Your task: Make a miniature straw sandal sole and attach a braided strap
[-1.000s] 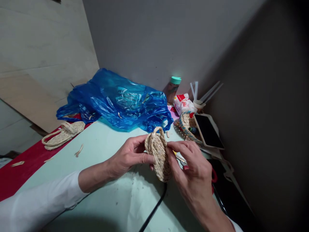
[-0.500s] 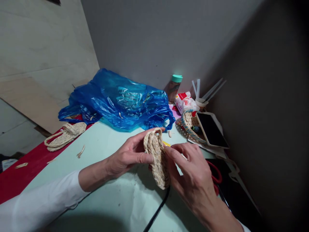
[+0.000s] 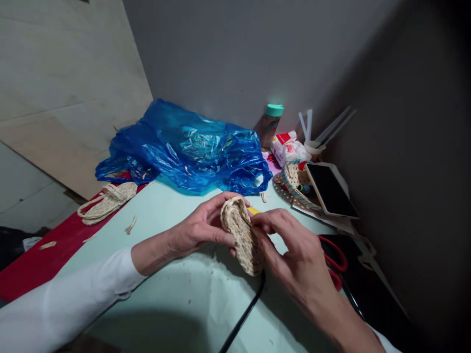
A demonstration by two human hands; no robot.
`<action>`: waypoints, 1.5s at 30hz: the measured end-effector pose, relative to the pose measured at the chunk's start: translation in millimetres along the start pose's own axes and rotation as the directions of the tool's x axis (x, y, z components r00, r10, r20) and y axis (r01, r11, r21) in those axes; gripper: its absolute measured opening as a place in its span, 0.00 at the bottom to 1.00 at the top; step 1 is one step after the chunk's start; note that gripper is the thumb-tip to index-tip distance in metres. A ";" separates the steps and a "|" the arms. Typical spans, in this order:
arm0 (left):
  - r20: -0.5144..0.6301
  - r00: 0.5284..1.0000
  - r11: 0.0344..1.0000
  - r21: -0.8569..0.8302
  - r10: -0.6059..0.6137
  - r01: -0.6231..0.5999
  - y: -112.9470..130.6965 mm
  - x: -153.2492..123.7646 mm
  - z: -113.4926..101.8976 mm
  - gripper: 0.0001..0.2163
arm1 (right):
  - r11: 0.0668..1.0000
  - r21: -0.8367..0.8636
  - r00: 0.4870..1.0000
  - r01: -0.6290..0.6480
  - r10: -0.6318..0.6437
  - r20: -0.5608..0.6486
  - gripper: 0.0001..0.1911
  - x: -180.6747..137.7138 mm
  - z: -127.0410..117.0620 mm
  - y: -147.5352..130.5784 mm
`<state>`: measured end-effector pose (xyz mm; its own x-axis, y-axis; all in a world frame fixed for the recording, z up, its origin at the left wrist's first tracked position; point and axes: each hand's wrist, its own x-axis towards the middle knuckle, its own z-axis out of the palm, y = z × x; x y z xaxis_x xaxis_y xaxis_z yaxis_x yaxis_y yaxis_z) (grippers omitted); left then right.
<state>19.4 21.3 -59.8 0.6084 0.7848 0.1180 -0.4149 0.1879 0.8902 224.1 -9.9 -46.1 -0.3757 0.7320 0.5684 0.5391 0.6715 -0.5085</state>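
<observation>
Straw sandal (image 3: pixel 243 235) held on edge over bench (image 3: pixel 176 294) middle, left hand (image 3: pixel 200 228) gripping its left side, right hand (image 3: pixel 298 255) pinching its right rim. Fully woven by the look of it, toe loop (image 3: pixel 235 201) in place; seemingly only finishing left. Second sandal (image 3: pixel 106 201) lying near bench's left edge.

Tabletop (image 3: pixel 176 294) free front-left; blue bag (image 3: pixel 191 152) blocks behind, basket (image 3: pixel 294 179) rt.

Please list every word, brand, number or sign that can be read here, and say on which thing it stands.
None can be read.
Red and white packet: print too blurred to read.
Bottle with green cap: no text can be made out.
Phone: screen dark, no text.
</observation>
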 end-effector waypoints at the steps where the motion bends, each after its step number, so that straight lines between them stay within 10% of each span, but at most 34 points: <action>1: -0.003 1.000 1.000 0.017 -0.009 0.009 -0.4 -0.8 -2.3 0.26 | 0.999 0.024 1.000 -0.021 0.021 0.013 0.06 0.2 0.3 -0.1; 14: -0.142 0.956 0.824 0.484 -0.258 0.295 18.2 -18.7 -34.0 0.31 | 0.977 -0.023 0.967 -0.212 0.213 0.143 0.05 -1.6 23.8 16.1; 18: -0.220 0.974 0.524 0.823 -0.064 0.220 34.4 -18.0 -31.1 0.24 | 0.977 -0.032 0.962 -0.212 0.214 0.171 0.06 -0.6 24.6 15.6; 22: 0.091 0.975 0.116 0.986 0.201 -0.116 31.8 -7.5 -11.1 0.12 | 0.974 -0.016 0.953 -0.227 0.225 0.202 0.05 0.4 22.5 14.1; 25: 0.276 0.947 -0.039 0.961 0.161 -0.273 22.8 4.8 0.0 0.09 | 0.967 0.003 0.949 -0.256 0.251 0.192 0.04 -0.8 20.5 13.9; 35: 0.257 0.954 0.012 0.965 0.156 -0.262 7.3 10.2 3.8 0.10 | 0.921 0.202 0.940 -0.333 0.308 0.147 0.02 6.2 -4.2 13.1; 40: 0.184 0.963 0.080 0.976 0.196 -0.203 5.0 8.2 5.7 0.09 | 0.930 -0.166 0.938 -0.328 0.300 -0.175 0.03 -6.6 -51.4 19.2; 45: 0.159 0.967 0.152 0.970 0.201 -0.191 5.1 6.3 7.9 0.08 | 0.848 -0.459 0.963 -0.265 0.252 -0.090 0.07 -47.7 -62.5 28.5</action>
<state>26.5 22.6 -51.0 0.6119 0.7028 0.3629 0.4772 -0.6939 0.5392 304.5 -33.0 -47.3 -0.1583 0.8643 0.4775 0.9027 0.3226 -0.2846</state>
